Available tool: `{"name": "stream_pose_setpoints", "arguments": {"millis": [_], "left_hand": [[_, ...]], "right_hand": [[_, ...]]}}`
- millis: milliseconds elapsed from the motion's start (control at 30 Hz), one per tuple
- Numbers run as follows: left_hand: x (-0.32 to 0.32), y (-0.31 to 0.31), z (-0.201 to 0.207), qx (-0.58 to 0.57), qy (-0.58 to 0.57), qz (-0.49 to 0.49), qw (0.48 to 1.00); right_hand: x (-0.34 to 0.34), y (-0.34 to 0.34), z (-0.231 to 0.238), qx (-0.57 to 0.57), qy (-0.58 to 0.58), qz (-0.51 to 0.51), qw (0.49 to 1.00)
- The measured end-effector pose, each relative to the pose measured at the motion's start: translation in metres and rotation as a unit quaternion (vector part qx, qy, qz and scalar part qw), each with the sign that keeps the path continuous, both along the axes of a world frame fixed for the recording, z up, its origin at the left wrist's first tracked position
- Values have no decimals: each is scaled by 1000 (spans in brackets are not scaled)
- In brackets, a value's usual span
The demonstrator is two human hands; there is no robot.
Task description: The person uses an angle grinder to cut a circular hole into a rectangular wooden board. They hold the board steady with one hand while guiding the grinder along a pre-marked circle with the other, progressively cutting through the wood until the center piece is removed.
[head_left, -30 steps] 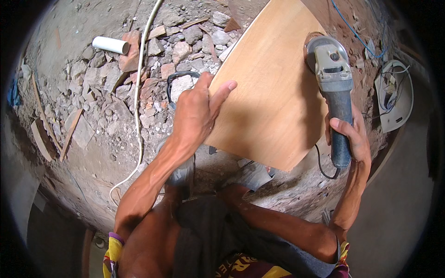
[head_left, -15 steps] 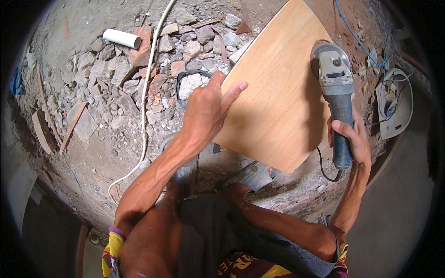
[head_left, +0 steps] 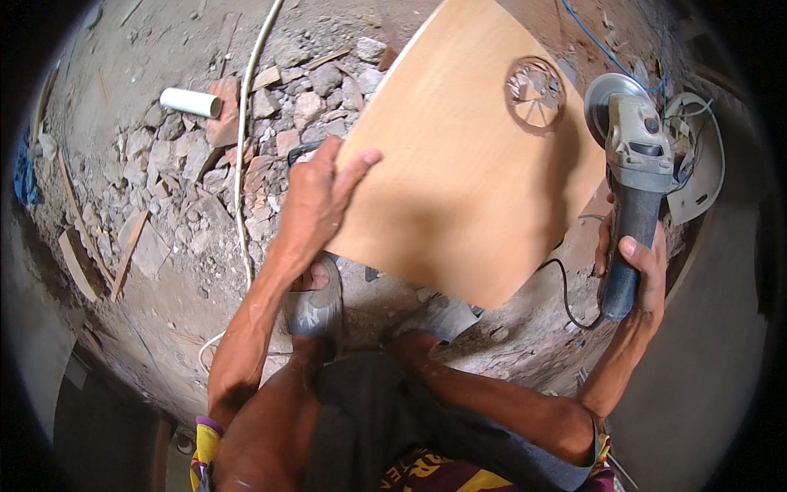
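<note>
A thin plywood board (head_left: 434, 172) is tilted up in front of me above the rubble. My left hand (head_left: 316, 197) is closed on its left edge, thumb lying on the face and fingers hidden behind. Near the board's upper right is a round hole (head_left: 535, 94) with a darkened rim; stones show through it. My right hand (head_left: 643, 275) wraps the dark handle of an angle grinder (head_left: 638, 184). Its cutting disc (head_left: 604, 105) is just right of the board's right edge; whether it spins I cannot tell. A black cord (head_left: 567, 299) hangs from the grinder's lower end.
Broken stones and bricks (head_left: 197, 148) cover the ground on the left, with a white pipe piece (head_left: 191, 102) and a pale hose (head_left: 241, 156) across them. Wood strips (head_left: 129, 254) lie farther left. A white curved panel (head_left: 697, 184) and blue cable (head_left: 611, 51) are at right.
The grinder has moved right, away from the hole, which now shows uncovered. The board and my left hand have shifted left.
</note>
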State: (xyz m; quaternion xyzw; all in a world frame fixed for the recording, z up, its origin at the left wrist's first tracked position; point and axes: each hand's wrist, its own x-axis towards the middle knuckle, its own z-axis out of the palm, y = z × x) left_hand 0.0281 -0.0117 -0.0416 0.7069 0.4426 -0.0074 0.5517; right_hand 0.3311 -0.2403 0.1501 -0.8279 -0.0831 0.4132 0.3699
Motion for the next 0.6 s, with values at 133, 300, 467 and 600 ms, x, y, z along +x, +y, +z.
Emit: {"name": "stream_pose_setpoints", "arguments": {"millis": [133, 300, 467, 600], "left_hand": [[-15, 32, -7, 0, -3, 13, 1000], [-11, 69, -11, 34, 7, -54, 998], [20, 100, -14, 74, -18, -140, 987], [34, 112, -8, 90, -26, -157, 983]], "right_hand": [[-8, -12, 3, 6, 9, -21, 1000], [-6, -27, 2, 3, 70, -1, 998], [-11, -22, 1, -13, 96, 28, 995], [-9, -24, -8, -27, 111, 56, 992]]}}
